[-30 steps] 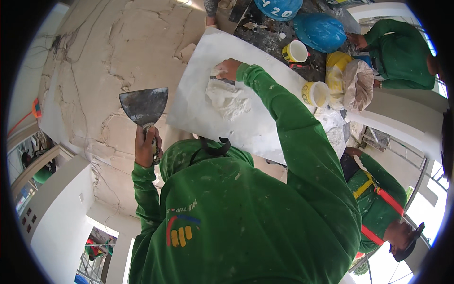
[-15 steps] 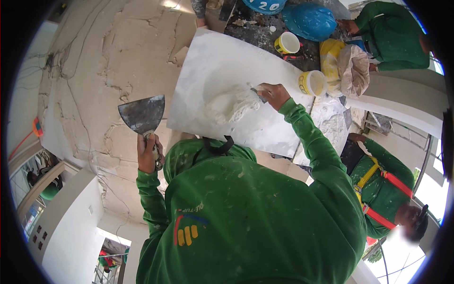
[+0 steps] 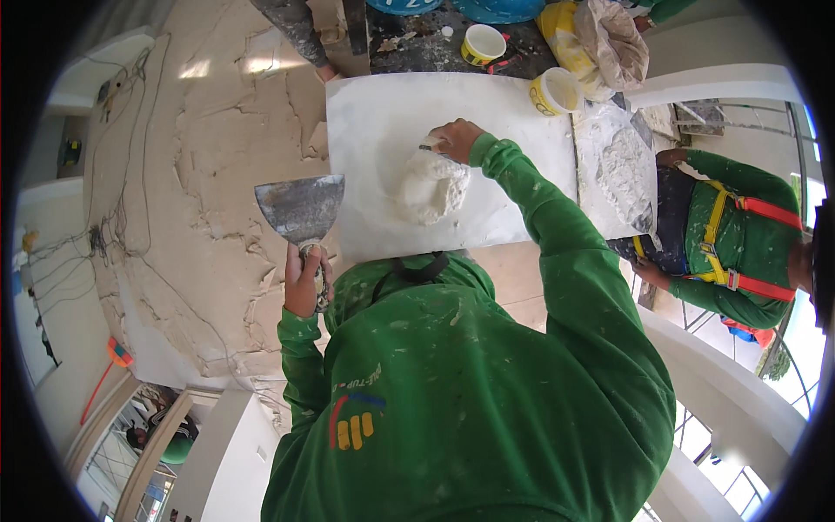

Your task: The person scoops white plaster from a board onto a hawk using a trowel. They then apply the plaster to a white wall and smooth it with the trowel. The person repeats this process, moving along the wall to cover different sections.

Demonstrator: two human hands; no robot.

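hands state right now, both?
Left hand: closed, holding a wide scraper by its handle.
Right hand: closed, holding a small blade at the white paste.

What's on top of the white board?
A heap of white paste, with the right hand at its far edge. A tub is by the far right corner of the board. Under the heap, the board is covered; I can't see that.

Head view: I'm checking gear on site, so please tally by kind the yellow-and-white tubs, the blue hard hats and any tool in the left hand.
Yellow-and-white tubs: 2
Blue hard hats, cut by the upper edge: 2
Wide putty knife, in the left hand: 1
Total: 5
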